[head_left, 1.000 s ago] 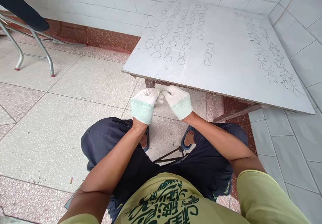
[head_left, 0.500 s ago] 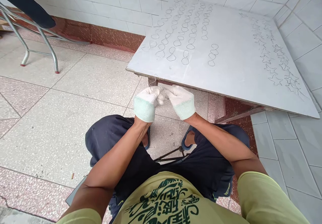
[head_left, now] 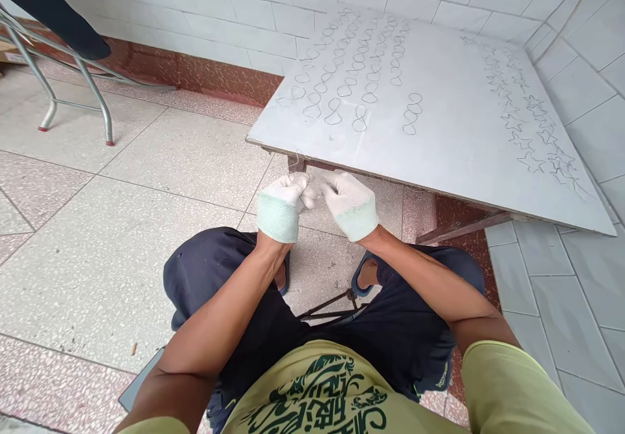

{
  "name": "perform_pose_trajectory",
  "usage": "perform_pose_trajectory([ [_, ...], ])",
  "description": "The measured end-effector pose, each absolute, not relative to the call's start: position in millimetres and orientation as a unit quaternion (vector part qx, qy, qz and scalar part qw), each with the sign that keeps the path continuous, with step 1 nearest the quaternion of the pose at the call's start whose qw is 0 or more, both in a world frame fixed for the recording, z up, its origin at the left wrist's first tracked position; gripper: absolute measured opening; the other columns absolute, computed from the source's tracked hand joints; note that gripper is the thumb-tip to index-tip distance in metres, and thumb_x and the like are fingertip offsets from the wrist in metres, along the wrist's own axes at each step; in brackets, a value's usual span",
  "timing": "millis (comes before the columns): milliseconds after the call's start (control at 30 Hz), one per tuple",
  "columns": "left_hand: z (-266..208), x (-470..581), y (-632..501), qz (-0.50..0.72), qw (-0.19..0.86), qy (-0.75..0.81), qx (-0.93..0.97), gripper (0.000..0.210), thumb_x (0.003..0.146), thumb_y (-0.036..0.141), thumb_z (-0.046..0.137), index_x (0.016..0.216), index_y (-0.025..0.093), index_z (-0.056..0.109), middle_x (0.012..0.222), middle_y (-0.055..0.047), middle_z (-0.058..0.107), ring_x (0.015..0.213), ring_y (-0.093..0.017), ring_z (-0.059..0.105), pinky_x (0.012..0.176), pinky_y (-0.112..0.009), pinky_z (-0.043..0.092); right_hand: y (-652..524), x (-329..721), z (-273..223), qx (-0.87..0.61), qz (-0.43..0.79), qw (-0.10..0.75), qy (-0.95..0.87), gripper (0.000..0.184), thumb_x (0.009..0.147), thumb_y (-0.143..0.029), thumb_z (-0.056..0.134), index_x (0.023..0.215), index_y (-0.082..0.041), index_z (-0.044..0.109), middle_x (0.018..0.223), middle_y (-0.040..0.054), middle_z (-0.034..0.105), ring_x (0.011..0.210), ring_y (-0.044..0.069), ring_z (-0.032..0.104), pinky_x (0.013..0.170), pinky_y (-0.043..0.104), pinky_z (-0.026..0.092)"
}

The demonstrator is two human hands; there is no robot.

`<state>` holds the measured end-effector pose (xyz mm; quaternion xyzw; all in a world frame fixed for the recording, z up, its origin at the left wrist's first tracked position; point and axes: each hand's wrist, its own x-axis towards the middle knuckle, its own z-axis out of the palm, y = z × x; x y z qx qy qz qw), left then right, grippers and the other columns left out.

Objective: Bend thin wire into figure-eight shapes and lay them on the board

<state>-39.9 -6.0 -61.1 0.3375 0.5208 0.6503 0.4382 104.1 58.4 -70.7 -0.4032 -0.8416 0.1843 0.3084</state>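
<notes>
A thin bent wire (head_left: 297, 155) sticks up above my left hand (head_left: 284, 198), just short of the table's front edge. White gloves with pale green cuffs cover both hands. The left fingers are closed in a pinch on the wire. My right hand (head_left: 347, 198) meets the left one fingertip to fingertip, its thumb and fingers pinched together at the same wire. The part of the wire between the fingers is hidden. On the white table (head_left: 454, 141) beyond lie rows of figure-eight wire shapes (head_left: 359, 118) and, to the right, star-shaped wires (head_left: 531, 161).
White tiled wall (head_left: 263, 4) runs behind the table. At the far left stands a metal-legged folding stool (head_left: 105, 118), with a dark-clothed limb beside it. A dark metal frame (head_left: 336, 304) is on the floor between my feet.
Both hands have shifted slightly down in the view and stay together. The visible loop of wire above the left hand has changed its angle a little.
</notes>
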Motion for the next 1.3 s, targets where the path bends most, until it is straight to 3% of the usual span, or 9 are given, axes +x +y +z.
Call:
perform_pose_trajectory([
  [233,-66,-43,-4,0.648,0.446,0.523,0.328,0.039,0.086,0.059,0.086,0.084,0.025,0.066,0.066,-0.002,0.07,0.056,-0.017,0.056,0.058,-0.034,0.045,75,117,-89,-0.307,-0.015,0.258,-0.916,0.046,0.116,-0.018,0.043,0.134,-0.017,0.085,0.096,0.0108,0.078,0.095,0.028,0.067,0.092,0.041,0.047],
  [400,-68,-50,0,0.624,0.439,0.545,0.347,0.036,0.082,0.056,0.084,0.08,0.024,0.068,0.06,-0.003,0.068,0.05,-0.016,0.053,0.05,-0.031,0.035,84,123,-89,-0.289,-0.02,0.236,-0.928,0.047,0.119,-0.022,0.04,0.129,-0.019,0.086,0.1,0.0121,0.078,0.098,0.03,0.065,0.093,0.043,0.046],
  [567,-69,-51,-2,0.624,0.406,0.564,0.356,0.032,0.085,0.052,0.078,0.079,0.022,0.069,0.069,-0.007,0.075,0.055,-0.015,0.059,0.052,-0.028,0.038,81,124,-94,-0.315,0.002,0.269,-0.91,0.046,0.121,-0.026,0.043,0.148,-0.023,0.08,0.11,0.0118,0.08,0.105,0.028,0.066,0.098,0.041,0.047],
  [800,-68,-53,0,0.62,0.415,0.563,0.355,0.03,0.082,0.051,0.079,0.081,0.022,0.07,0.067,-0.006,0.075,0.056,-0.017,0.062,0.052,-0.029,0.039,77,125,-87,-0.304,-0.01,0.254,-0.918,0.048,0.122,-0.027,0.04,0.128,-0.021,0.087,0.101,0.01,0.078,0.1,0.028,0.066,0.094,0.042,0.045],
  [1100,-73,-60,2,0.604,0.451,0.55,0.359,0.029,0.075,0.046,0.081,0.085,0.02,0.073,0.067,-0.007,0.075,0.053,-0.017,0.061,0.05,-0.029,0.035,95,132,-77,-0.259,0.011,0.189,-0.947,0.045,0.118,-0.02,0.042,0.126,-0.018,0.086,0.1,0.0093,0.079,0.101,0.027,0.067,0.096,0.041,0.047],
  [1300,-69,-63,-1,0.594,0.455,0.548,0.374,0.026,0.075,0.044,0.081,0.082,0.021,0.075,0.067,-0.006,0.076,0.055,-0.017,0.063,0.051,-0.028,0.037,95,134,-64,-0.217,-0.036,0.176,-0.96,0.048,0.111,-0.011,0.04,0.12,-0.017,0.087,0.093,0.0097,0.075,0.093,0.027,0.066,0.086,0.042,0.044],
])
